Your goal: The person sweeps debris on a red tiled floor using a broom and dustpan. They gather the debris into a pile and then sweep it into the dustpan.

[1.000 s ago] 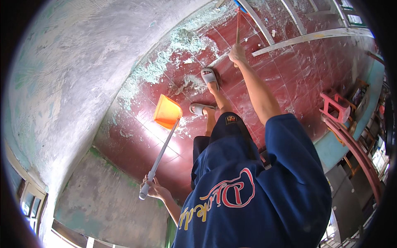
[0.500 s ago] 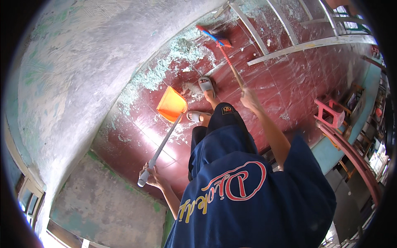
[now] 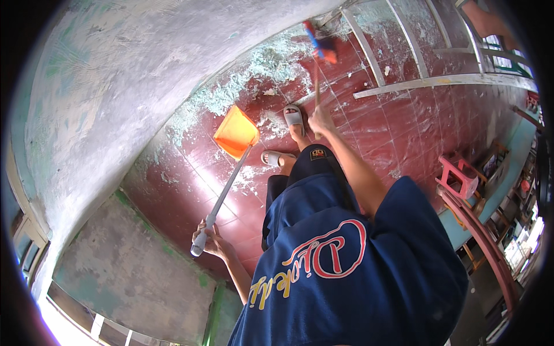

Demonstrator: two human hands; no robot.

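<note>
My left hand [image 3: 211,239] is closed round the grey handle of a long-handled dustpan. Its orange pan [image 3: 236,134] rests on or just above the red tiled floor, left of my sandalled feet. My right hand [image 3: 321,121] grips the wooden stick of a broom, whose blue and red-orange head [image 3: 321,43] is blurred near the far wall. Pale green and white flakes [image 3: 254,78] lie scattered along the foot of the wall, between dustpan and broom head. Whether the bristles touch the floor I cannot tell.
A whitish wooden ladder-like frame [image 3: 444,82] lies at the far right, with part of another person's limb [image 3: 489,26] above it. A pink plastic stool [image 3: 459,176] stands at the right beside a long reddish beam [image 3: 482,236]. The rough plastered wall [image 3: 127,86] curves along the left.
The broom head has moved farther away and slightly right, and my right hand has shifted left. The orange pan has moved slightly away and left, still held by my left hand.
</note>
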